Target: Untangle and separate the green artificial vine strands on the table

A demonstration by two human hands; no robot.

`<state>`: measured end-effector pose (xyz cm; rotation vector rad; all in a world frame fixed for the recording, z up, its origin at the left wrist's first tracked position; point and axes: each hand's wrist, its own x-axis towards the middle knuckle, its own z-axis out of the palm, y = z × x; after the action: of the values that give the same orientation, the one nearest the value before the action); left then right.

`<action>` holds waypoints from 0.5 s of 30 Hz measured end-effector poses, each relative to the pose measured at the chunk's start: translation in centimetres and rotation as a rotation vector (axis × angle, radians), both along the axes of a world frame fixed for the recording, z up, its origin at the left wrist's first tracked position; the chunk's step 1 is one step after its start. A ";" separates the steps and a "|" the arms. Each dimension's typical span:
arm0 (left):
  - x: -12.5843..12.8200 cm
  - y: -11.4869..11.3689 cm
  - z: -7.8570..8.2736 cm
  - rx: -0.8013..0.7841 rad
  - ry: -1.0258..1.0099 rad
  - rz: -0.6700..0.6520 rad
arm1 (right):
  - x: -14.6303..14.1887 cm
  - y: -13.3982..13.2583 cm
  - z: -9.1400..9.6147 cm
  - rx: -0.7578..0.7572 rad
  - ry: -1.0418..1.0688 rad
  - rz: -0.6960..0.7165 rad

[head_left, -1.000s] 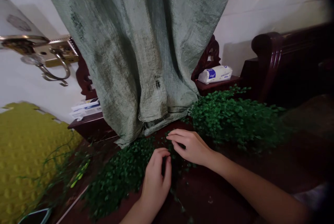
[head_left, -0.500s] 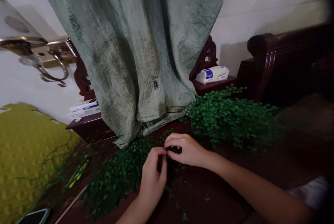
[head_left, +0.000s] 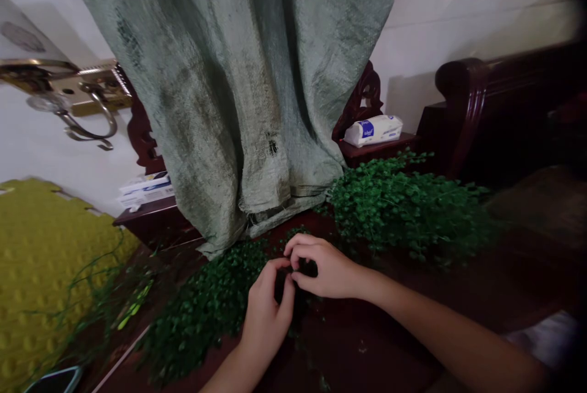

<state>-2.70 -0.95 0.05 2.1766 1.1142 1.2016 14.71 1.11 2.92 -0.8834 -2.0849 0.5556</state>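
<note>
Green leafy heap (head_left: 206,307); left hand (head_left: 265,307), right hand (head_left: 329,269) curled narrow near it; grip contents unclear.

No word can be read for certain. The packet (head_left: 381,126), beyond the fingers (head_left: 304,240) and to their right, bears white lettering on a blue patch (head_left: 367,129) and smaller blue print (head_left: 392,133) beside it, all too small to make out. The stack (head_left: 145,192), beyond the fingers and to their left, carries blue markings, likewise illegible.
</note>
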 end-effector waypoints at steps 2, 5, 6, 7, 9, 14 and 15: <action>0.0 0.0 -0.1 -0.042 0.000 -0.006 | 0.0 0.0 0.2 -0.074 0.039 0.052; -0.1 0.1 -0.4 -0.056 -0.014 -0.008 | 0.1 0.1 0.4 -0.178 0.061 0.107; -0.1 0.2 -0.5 -0.052 -0.018 -0.005 | 0.1 0.2 0.5 -0.200 0.065 0.114; -0.1 0.2 -0.6 -0.045 -0.021 0.000 | 0.2 0.3 0.4 -0.217 0.071 0.120; -0.2 0.2 -0.7 -0.027 -0.026 0.006 | 0.2 0.4 0.3 -0.242 0.084 0.135; -0.1 0.1 -0.5 -0.037 -0.032 -0.005 | 0.2 0.5 0.1 -0.293 0.107 0.167; 0.0 0.1 -0.4 -0.043 -0.035 -0.007 | 0.2 0.5 0.1 -0.301 0.109 0.168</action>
<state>-2.73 -0.85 -0.38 2.1178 1.1067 1.1967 14.95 1.63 3.04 -0.8267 -2.0185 1.0048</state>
